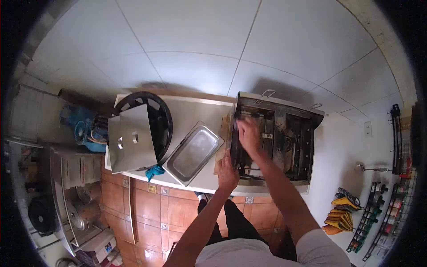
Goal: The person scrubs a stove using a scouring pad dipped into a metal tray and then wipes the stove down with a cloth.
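Observation:
A dark, soiled metal stove frame stands on the right of the white table, its inner burners and bars exposed. My right hand is inside it, fingers closed against the inner face of the left wall. Whatever those fingers hold, if anything, is hidden. My left hand lies along the outside of the same wall near the front corner, its fingers stretched out and touching the metal. Beside it on the left, a rectangular steel pan sits at an angle on the table.
Left on the table, bent steel panels lean over a round black tray. A teal cloth hangs at the front edge. Shelves with pots stand at left; a ladle and yellow mitts hang on the right wall.

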`<state>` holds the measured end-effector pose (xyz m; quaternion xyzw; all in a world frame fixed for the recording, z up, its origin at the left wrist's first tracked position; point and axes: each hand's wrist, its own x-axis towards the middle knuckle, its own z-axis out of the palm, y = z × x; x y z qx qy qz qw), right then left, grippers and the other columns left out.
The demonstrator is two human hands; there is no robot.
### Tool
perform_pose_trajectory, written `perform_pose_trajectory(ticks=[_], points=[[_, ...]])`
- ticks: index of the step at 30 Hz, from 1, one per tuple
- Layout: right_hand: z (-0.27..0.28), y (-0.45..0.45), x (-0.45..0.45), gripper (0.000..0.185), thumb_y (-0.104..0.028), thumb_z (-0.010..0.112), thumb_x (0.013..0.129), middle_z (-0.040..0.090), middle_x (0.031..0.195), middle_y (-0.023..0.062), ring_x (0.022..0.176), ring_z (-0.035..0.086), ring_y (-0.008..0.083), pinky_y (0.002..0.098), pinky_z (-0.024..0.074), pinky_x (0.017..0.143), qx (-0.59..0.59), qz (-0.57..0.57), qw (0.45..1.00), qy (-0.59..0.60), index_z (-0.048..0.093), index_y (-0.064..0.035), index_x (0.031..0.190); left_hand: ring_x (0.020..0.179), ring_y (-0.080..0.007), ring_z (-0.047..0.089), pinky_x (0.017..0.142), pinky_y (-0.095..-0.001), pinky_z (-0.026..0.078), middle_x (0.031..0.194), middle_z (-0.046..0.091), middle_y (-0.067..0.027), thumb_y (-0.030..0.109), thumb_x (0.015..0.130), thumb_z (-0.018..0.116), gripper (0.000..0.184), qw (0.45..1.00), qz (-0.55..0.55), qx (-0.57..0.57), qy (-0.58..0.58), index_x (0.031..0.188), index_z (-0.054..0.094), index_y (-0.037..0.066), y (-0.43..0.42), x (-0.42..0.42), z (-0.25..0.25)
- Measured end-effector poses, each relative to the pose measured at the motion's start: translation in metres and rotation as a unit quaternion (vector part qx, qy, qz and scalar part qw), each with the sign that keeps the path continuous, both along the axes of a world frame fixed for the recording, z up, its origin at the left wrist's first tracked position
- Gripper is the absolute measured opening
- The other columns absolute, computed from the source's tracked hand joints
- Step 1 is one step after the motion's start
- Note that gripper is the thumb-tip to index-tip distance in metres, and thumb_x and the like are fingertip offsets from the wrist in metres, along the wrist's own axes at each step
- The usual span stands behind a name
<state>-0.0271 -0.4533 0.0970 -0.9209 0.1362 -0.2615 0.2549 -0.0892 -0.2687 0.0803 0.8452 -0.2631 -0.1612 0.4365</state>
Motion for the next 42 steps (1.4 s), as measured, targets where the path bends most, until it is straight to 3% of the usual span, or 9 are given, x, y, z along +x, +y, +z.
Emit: perform_pose_trajectory(ticks=[16,20,24,26,28,31,33,35,42], points=[[-0.01,0.042,-0.056,0.007,-0.008,0.061,0.086,0.056,0.081,0.0196,0.083,0.055,0.0421,0.0511,0.0418,0.074,-0.072,0.025,0.997,0.014,0.066,-0.0041,0.086,0.125,-0.0472,0.041,0.111,-0.0518,0.032,0.143,0.041,-0.027,0.0,0.078,0.062,0.08,0.999,-0.004,-0.017,0.036,0.148,0.024,-0.009,0.004,0.002,-0.018],[0.024,0.063,-0.076,0.011,-0.004,0.061,0.08,0.059,0.097,0.0213,0.096,0.055,0.0437,0.0542,0.0431,0.083,-0.054,0.067,0.991,0.106,0.067,-0.0029,0.089,0.123,-0.0465,0.042,0.111,-0.0509,0.032,0.139,0.044,-0.0263,-0.002,0.076,0.064,0.081,0.998,-0.043,-0.014,-0.033,0.148,0.026,-0.007,0.001,0.006,-0.023],[0.011,0.01,0.011,0.017,-0.001,0.06,0.077,0.06,0.093,0.017,0.095,0.056,0.0396,0.0536,0.0433,0.083,-0.071,0.034,0.994,0.07,0.068,-0.0031,0.091,0.125,-0.041,0.046,0.109,-0.0488,0.036,0.139,0.045,-0.0239,0.012,0.086,0.066,0.07,0.998,-0.016,-0.024,0.05,0.146,0.032,-0.004,0.008,0.01,-0.005],[0.02,0.031,-0.017,0.017,-0.004,0.061,0.077,0.059,0.09,0.0154,0.093,0.056,0.0372,0.052,0.0435,0.082,-0.103,0.043,0.989,0.1,0.069,-0.0037,0.092,0.129,-0.0379,0.044,0.11,-0.0468,0.037,0.141,0.045,-0.0232,0.013,0.085,0.071,0.078,0.949,-0.027,-0.132,0.286,0.149,0.029,-0.002,0.035,0.04,-0.051],[0.019,0.051,-0.049,0.021,-0.008,0.062,0.077,0.059,0.091,0.0115,0.094,0.056,0.0321,0.0491,0.0435,0.08,-0.134,0.069,0.98,0.131,0.069,-0.0048,0.097,0.134,-0.034,0.042,0.111,-0.0448,0.038,0.144,0.043,-0.0227,0.019,0.086,0.073,0.083,0.931,-0.004,-0.168,0.325,0.152,0.026,0.0,0.039,0.089,-0.033],[0.023,0.083,-0.079,0.026,-0.009,0.063,0.077,0.058,0.096,0.0098,0.097,0.054,0.0306,0.0487,0.0424,0.079,-0.193,0.072,0.968,0.144,0.068,-0.0054,0.102,0.143,-0.0322,0.035,0.112,-0.0484,0.037,0.157,0.029,-0.0242,0.037,0.099,0.06,0.075,0.97,-0.019,-0.239,0.048,0.153,0.023,-0.001,-0.019,0.154,0.037],[0.024,0.091,-0.087,0.032,-0.01,0.066,0.074,0.056,0.101,0.0093,0.1,0.053,0.0316,0.0505,0.0421,0.083,-0.168,0.062,0.963,0.199,0.066,-0.0057,0.106,0.144,-0.0375,0.032,0.114,-0.0489,0.034,0.158,0.026,-0.0261,0.046,0.099,0.057,0.08,0.98,-0.034,-0.129,-0.149,0.154,0.022,0.0,-0.071,0.179,0.078],[0.02,0.109,-0.109,0.034,-0.01,0.067,0.073,0.056,0.102,0.0099,0.1,0.052,0.0322,0.0508,0.0419,0.085,-0.17,0.059,0.965,0.191,0.067,-0.0058,0.107,0.142,-0.0432,0.033,0.114,-0.0507,0.034,0.152,0.035,-0.0267,0.049,0.098,0.056,0.08,0.97,-0.081,-0.105,-0.205,0.153,0.024,-0.001,-0.114,0.198,0.094],[0.021,0.108,-0.104,0.034,-0.007,0.067,0.072,0.056,0.1,0.0114,0.103,0.054,0.0325,0.0507,0.0424,0.085,-0.099,0.015,0.981,0.166,0.068,-0.0066,0.106,0.118,-0.0286,0.049,0.097,-0.0463,0.048,0.116,0.06,-0.0112,0.046,0.097,0.055,0.047,0.928,-0.21,0.135,-0.276,0.122,0.061,0.007,-0.168,0.194,0.057]])
